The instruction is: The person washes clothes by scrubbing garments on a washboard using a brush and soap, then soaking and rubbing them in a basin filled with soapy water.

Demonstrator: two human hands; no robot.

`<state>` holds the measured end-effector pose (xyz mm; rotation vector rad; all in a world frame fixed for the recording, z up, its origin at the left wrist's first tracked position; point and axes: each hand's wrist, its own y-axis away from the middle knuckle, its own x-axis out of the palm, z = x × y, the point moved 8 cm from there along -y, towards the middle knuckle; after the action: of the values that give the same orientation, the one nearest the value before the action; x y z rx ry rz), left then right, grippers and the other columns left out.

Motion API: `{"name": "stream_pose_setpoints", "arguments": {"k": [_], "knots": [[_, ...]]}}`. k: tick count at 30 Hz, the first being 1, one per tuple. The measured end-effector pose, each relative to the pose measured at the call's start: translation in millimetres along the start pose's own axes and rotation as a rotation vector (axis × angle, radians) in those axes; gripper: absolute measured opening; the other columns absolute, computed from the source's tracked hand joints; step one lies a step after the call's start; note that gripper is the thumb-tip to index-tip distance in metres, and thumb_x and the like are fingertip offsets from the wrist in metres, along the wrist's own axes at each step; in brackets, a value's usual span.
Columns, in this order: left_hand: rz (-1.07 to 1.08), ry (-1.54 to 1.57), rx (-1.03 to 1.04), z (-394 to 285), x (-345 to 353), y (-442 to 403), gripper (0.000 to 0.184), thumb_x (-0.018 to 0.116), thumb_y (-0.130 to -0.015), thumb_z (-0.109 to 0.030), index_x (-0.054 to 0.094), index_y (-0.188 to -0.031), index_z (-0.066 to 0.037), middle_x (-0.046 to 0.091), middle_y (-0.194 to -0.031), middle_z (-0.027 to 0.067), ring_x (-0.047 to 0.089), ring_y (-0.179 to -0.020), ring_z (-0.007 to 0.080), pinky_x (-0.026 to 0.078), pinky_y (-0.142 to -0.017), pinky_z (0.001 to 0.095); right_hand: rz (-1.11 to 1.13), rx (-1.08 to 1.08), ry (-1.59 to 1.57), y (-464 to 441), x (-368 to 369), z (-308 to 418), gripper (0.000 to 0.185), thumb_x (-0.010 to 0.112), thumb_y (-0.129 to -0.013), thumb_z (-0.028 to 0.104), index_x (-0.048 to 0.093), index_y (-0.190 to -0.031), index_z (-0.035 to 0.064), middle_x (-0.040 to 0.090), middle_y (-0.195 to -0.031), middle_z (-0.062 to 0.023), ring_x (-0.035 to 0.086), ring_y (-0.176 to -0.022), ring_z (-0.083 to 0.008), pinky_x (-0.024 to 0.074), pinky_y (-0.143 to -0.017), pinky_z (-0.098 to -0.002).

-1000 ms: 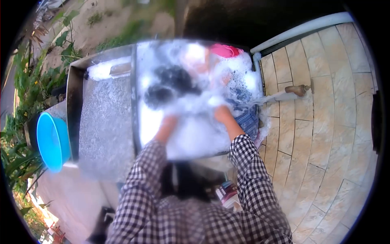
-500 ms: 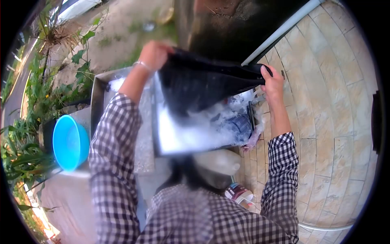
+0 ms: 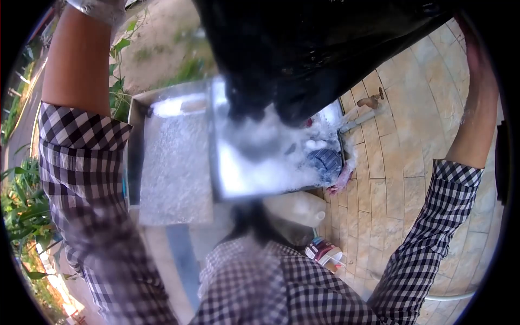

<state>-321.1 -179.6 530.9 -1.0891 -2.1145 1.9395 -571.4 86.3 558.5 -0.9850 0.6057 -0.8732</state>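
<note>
A wet black cloth (image 3: 325, 49), perhaps a garment, hangs stretched across the top of the view between my raised hands. My left hand (image 3: 116, 6) shows only around the bracelet at the wrist; its fingers lie past the top edge. My right hand (image 3: 478, 62), at the upper right, is beside the cloth's right end, with its fingers lost in the dark rim. The cloth's lower folds hang over a wash basin (image 3: 233, 187) of white suds (image 3: 260, 154). A blue striped cloth (image 3: 325, 163) lies in its right end, and a pink cloth (image 3: 342, 181) drapes over the edge.
A rough grey slab (image 3: 176, 162) adjoins the basin on the left. On the right a brass tap (image 3: 371, 102) rises by the tiled floor (image 3: 417, 151). Nearer me are a whitish plastic container (image 3: 298, 210) and a small labelled bucket (image 3: 323, 253). Plants (image 3: 24, 216) line the left.
Both hands have moved up and outward, pulling the black cloth higher and wider. It now fills more of the upper view. The blue tub has gone behind my left sleeve.
</note>
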Motion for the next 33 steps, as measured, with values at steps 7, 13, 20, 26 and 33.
{"name": "stream_pose_setpoints", "arguments": {"k": [7, 13, 20, 26, 33], "knots": [[-0.077, -0.037, -0.862, 124, 86, 220, 0.031, 0.042, -0.088, 0.005, 0.072, -0.094, -0.002, 0.064, -0.08, -0.0003, 0.054, -0.066, 0.0064, 0.041, -0.059, 0.0186, -0.026, 0.806, -0.334, 164, 26, -179, 0.028, 0.065, -0.097, 0.021, 0.064, -0.118, 0.0029, 0.068, -0.1, -0.0026, 0.064, -0.088, -0.0109, 0.0515, -0.073, -0.0244], [-0.797, 0.603, -1.537, 133, 189, 518, 0.02, 0.047, -0.082, 0.003, 0.063, -0.088, -0.007, 0.06, -0.085, 0.0038, 0.056, -0.069, 0.0158, 0.049, -0.062, 0.0269, 0.024, 1.268, -0.046, 423, 66, -300, 0.03, 0.069, -0.093, 0.023, 0.067, -0.114, 0.0017, 0.068, -0.096, -0.0025, 0.061, -0.08, -0.0098, 0.0487, -0.07, -0.0223], [-0.148, 0.642, -1.576, 56, 290, 499, 0.042, 0.055, -0.094, -0.003, 0.052, -0.136, -0.002, 0.058, -0.129, 0.0065, 0.054, -0.118, 0.0161, 0.041, -0.102, 0.0265, 0.315, 1.24, -0.072, 488, 162, -234, 0.041, 0.075, -0.083, 0.02, 0.064, -0.119, 0.0018, 0.069, -0.108, -0.0116, 0.066, -0.097, -0.0197, 0.0526, -0.084, -0.0321], [0.188, 0.603, -1.585, 31, 297, 455, 0.056, 0.071, -0.09, -0.018, 0.051, -0.137, 0.005, 0.064, -0.12, 0.0077, 0.059, -0.106, 0.0151, 0.046, -0.096, 0.029, 0.423, 1.125, -0.013, 459, 173, -215, 0.046, 0.074, -0.084, 0.021, 0.061, -0.124, 0.0008, 0.066, -0.122, -0.0161, 0.062, -0.112, -0.0241, 0.0482, -0.097, -0.0341], [0.495, 0.065, -1.266, 10, 292, 396, 0.034, 0.077, -0.078, -0.022, 0.07, -0.104, -0.001, 0.071, -0.084, 0.0178, 0.069, -0.075, 0.0234, 0.053, -0.071, 0.0339, 0.503, 1.062, -0.056, 440, 169, -189, 0.047, 0.075, -0.083, 0.019, 0.061, -0.123, -0.0017, 0.068, -0.117, -0.0173, 0.065, -0.108, -0.0249, 0.05, -0.095, -0.035]]}}
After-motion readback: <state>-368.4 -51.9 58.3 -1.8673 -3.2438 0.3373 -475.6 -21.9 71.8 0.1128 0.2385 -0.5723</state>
